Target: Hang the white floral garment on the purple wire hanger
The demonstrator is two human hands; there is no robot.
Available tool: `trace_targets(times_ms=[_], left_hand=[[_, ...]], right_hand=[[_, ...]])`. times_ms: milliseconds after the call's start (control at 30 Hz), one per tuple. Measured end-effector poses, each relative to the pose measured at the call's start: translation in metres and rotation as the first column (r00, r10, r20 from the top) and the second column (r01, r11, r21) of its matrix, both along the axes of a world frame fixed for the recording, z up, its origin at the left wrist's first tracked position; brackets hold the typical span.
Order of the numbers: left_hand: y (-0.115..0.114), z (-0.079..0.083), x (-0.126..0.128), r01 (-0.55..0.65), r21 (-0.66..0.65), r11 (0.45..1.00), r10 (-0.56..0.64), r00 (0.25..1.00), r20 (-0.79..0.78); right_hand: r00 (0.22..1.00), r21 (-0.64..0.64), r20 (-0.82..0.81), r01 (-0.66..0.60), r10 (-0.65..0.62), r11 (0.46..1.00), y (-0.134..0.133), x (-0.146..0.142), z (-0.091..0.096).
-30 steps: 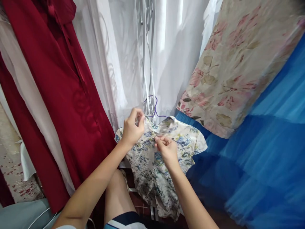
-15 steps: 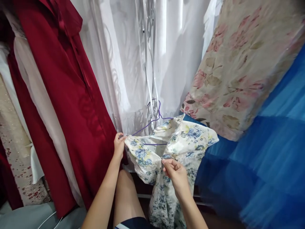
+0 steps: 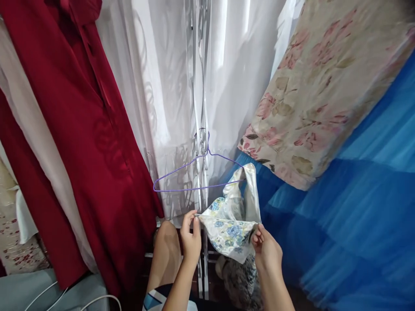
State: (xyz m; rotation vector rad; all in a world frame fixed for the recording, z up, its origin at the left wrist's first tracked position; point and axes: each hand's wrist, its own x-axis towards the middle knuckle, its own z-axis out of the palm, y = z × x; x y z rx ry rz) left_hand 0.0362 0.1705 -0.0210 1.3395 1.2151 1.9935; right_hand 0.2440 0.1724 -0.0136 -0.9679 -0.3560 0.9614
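A white dress with blue and yellow flowers (image 3: 234,231) hangs by one shoulder from the right end of a purple wire hanger (image 3: 181,189). The hanger's left arm is bare, and its hook is at a white metal stand (image 3: 201,125). My left hand (image 3: 190,235) pinches the left edge of the dress between thumb and fingers. My right hand (image 3: 266,246) is closed on its edge at the right, below the hanger. The lower part of the dress is mostly hidden.
Dark red gowns (image 3: 81,151) hang at the left, a cream dress with pink flowers (image 3: 301,116) and a blue tulle skirt (image 3: 343,224) at the right. White curtains (image 3: 243,86) are behind. A grey furry thing (image 3: 241,280) is low between my arms. White cables (image 3: 102,298) lie at lower left.
The dress's left shoulder has come off the hanger, leaving that end bare. My left hand has moved right and down with the edge; my right hand has moved right.
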Motion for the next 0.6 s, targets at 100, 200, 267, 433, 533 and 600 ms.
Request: trace_targets(times_ms=[100,200,267,433,533,600], left_hand=[[-0.014,0.025,0.02,0.072,0.036,0.997,-0.073,0.997,0.023],[-0.031,0.052,0.035,0.141,0.074,0.987,-0.138,0.99,-0.042],[-0.04,0.066,0.04,0.185,0.092,0.978,-0.176,0.979,-0.102],[-0.048,0.084,0.025,0.285,-0.041,0.958,-0.286,0.958,-0.015],[-0.053,0.081,0.002,0.606,-0.196,0.771,-0.59,0.796,0.136],[-0.062,0.07,-0.012,0.762,-0.266,0.59,-0.747,0.64,0.179]], right_hand=[[0.956,-0.087,0.26,-0.12,0.139,0.989,-0.007,0.003,-0.001],[0.718,-0.12,0.571,-0.406,0.397,0.906,-0.024,-0.011,0.026],[0.585,-0.047,0.671,-0.579,0.455,0.814,-0.038,-0.025,0.05],[0.333,-0.043,0.591,-0.896,0.735,0.442,-0.061,-0.052,0.074],[0.378,-0.076,0.52,-0.873,0.766,0.482,-0.06,-0.055,0.068],[0.513,-0.055,0.527,-0.775,0.677,0.63,-0.057,-0.051,0.066]])
